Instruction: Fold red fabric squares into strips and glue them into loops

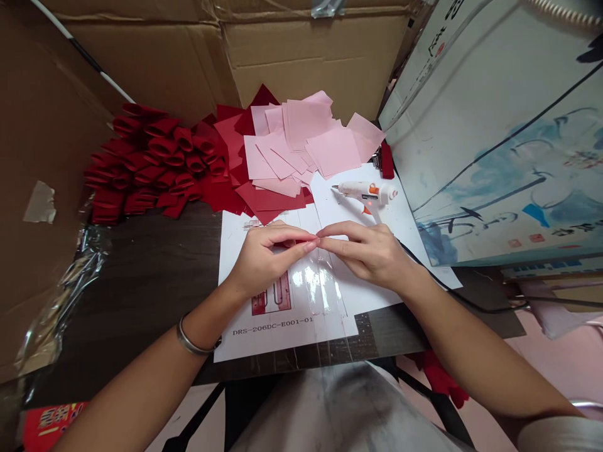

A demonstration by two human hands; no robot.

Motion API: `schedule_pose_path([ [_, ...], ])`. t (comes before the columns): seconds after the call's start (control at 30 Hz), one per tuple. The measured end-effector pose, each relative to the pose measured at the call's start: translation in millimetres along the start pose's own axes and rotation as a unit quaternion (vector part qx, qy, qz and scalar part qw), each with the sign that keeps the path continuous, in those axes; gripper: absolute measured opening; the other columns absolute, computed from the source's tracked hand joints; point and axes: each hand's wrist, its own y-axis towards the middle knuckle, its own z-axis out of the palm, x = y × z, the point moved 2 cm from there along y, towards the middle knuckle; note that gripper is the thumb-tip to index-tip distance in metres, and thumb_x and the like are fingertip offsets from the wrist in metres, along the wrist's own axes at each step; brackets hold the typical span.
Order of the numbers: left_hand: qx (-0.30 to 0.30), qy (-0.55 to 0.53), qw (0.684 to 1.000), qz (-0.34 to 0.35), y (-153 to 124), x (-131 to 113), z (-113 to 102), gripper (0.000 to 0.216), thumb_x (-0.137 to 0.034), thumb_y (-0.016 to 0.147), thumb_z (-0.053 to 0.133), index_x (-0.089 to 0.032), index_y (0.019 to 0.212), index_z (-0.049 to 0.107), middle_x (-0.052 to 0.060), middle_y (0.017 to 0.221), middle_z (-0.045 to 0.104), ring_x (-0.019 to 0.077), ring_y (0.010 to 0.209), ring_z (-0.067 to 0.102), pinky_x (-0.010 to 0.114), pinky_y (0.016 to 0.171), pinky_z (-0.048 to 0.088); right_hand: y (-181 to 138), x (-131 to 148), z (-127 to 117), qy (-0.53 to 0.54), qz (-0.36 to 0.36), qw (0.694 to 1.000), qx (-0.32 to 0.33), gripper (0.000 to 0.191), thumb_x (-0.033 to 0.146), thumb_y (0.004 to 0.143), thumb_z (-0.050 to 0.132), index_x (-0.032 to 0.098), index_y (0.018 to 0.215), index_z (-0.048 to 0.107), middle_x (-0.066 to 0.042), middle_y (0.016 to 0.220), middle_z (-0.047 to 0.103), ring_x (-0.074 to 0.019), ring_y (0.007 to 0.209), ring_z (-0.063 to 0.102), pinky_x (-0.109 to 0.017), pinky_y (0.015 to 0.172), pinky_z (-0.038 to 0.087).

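My left hand and my right hand meet fingertip to fingertip above the white printed sheets. The left thumb and fingers are pinched on a small red piece, which shows only as a sliver; its kind is mostly hidden. My right thumb and fingers press together at the same spot, and what lies between them is covered. Just beyond the right hand a white hot glue gun rests on white paper. Behind the hands lie pink paper squares and red squares.
Several rolled red pieces are piled at the back left. Cardboard walls enclose the back and left. A painted white panel stands at right, with a dark red object beside it. A black cord crosses the dark tabletop.
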Motion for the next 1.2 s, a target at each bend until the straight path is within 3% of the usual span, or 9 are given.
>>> schedule_pose_path([
  [0.3, -0.006, 0.013, 1.000, 0.011, 0, 5, -3, 0.009, -0.028, 0.082, 0.073, -0.023, 0.086, 0.078, 0.004, 0.082, 0.076, 0.0175, 0.077, 0.069, 0.031, 0.068, 0.057, -1, 0, 1, 0.009, 0.008, 1.000, 0.007, 0.030, 0.007, 0.092, 0.051, 0.023, 0.111, 0.067, -0.002, 0.104, 0.074, -0.0091, 0.071, 0.067, -0.022, 0.050, 0.044],
  [0.53, -0.036, 0.070, 0.995, 0.053, 1, -5, -2, 0.007, -0.021, 0.084, 0.069, -0.020, 0.081, 0.075, 0.002, 0.078, 0.073, 0.0150, 0.074, 0.065, 0.029, 0.070, 0.053, -1, 1, 3, 0.016, 0.007, 1.000, 0.005, 0.027, 0.009, 0.093, 0.052, 0.023, 0.112, 0.066, -0.002, 0.103, 0.074, -0.0098, 0.077, 0.069, -0.021, 0.055, 0.047],
  [0.97, -0.123, 0.066, 0.990, 0.021, 1, -2, -13, 0.010, -0.027, 0.088, 0.066, -0.018, 0.086, 0.070, 0.002, 0.084, 0.071, 0.0141, 0.078, 0.065, 0.027, 0.075, 0.053, 0, 1, 1, 0.020, 0.016, 1.000, 0.018, 0.023, 0.013, 0.095, 0.052, 0.022, 0.109, 0.067, -0.002, 0.104, 0.074, -0.0097, 0.074, 0.069, -0.022, 0.053, 0.047],
  [1.07, -0.099, 0.046, 0.994, 0.006, 2, -2, -15, 0.012, -0.029, 0.090, 0.062, -0.018, 0.088, 0.067, 0.003, 0.083, 0.070, 0.0139, 0.076, 0.064, 0.026, 0.072, 0.052, 0, 2, 1, 0.030, 0.015, 0.999, 0.025, 0.025, 0.013, 0.095, 0.051, 0.024, 0.111, 0.067, -0.002, 0.105, 0.074, -0.0096, 0.075, 0.069, -0.022, 0.056, 0.048],
  [1.2, 0.013, 0.070, 0.997, 0.015, 2, -4, -11, 0.015, -0.029, 0.093, 0.055, -0.018, 0.086, 0.063, 0.003, 0.080, 0.064, 0.0150, 0.073, 0.060, 0.028, 0.066, 0.048, -1, 3, 3, 0.047, 0.006, 0.998, 0.034, 0.025, 0.015, 0.095, 0.052, 0.024, 0.112, 0.067, -0.002, 0.106, 0.073, -0.0090, 0.075, 0.068, -0.022, 0.057, 0.048],
])
